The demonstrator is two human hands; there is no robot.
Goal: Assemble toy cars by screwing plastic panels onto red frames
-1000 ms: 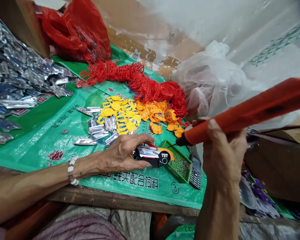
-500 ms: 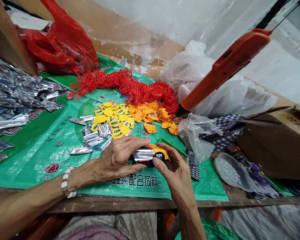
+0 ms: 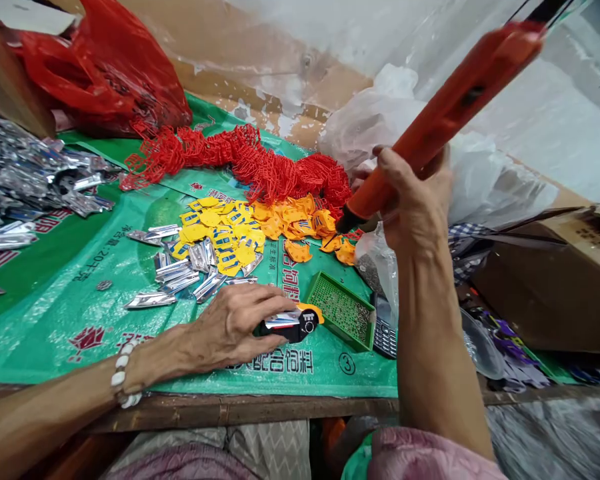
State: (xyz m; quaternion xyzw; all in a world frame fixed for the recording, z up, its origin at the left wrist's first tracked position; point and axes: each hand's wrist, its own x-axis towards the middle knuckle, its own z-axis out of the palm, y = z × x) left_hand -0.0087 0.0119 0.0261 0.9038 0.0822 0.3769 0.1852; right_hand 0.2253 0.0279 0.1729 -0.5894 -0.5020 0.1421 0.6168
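My left hand [image 3: 245, 323] is closed round a small toy car [image 3: 293, 325] with black, silver and yellow-orange parts, low over the green sheet. Its far end stays hidden under my fingers. Higher up on the right, my right hand [image 3: 420, 193] grips an orange-red electric screwdriver [image 3: 445, 120], which hangs from a cord with its dark tip slanting down to the left. That tip is over the orange plastic pieces [image 3: 299, 223]. Just right of the toy car lies a green tray [image 3: 313, 292] holding many small screws [image 3: 363, 320].
Yellow pieces [image 3: 220, 230], silver parts [image 3: 180, 273] and red plastic frames [image 3: 250, 160] lie behind my left hand. A red bag [image 3: 115, 73] and a silver heap [image 3: 25, 173] are at left. A black phone-like object [image 3: 384, 333] touches the tray; a cardboard box [image 3: 555, 287] stands right.
My right hand has let go of the toy car and moved up to grasp the electric screwdriver. The left hand still holds the car, and the screw tray is now uncovered.
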